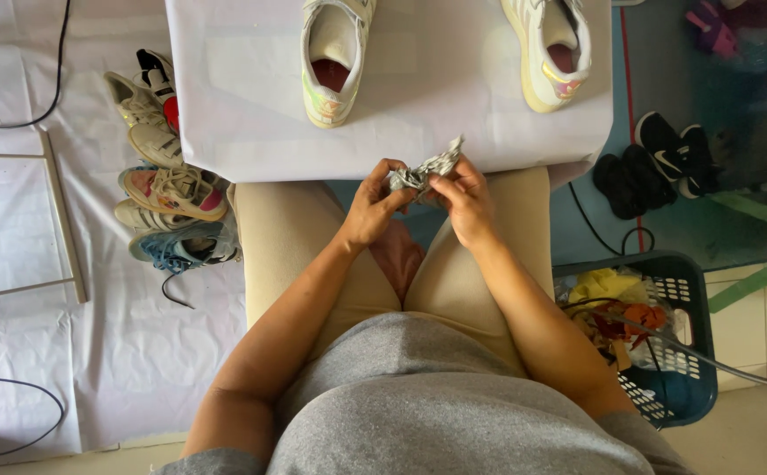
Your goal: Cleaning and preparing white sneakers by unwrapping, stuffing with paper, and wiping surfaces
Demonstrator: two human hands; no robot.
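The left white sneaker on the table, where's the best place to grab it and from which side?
Probably the heel collar of the left sneaker. Its toe points toward the person and its mouth faces up, so come from above with fingers hooked inside the opening. Both hands currently hold crumpled paper.

Worn on the head, looking straight down over chest and lap, close to the hands [419, 198] at centre. Facing toward 12 o'clock, where the counter [419, 114] fills the top. Floor [14, 264] seen at 9 o'clock, basket [687, 308] at 4 o'clock. Single view only, nothing shared.
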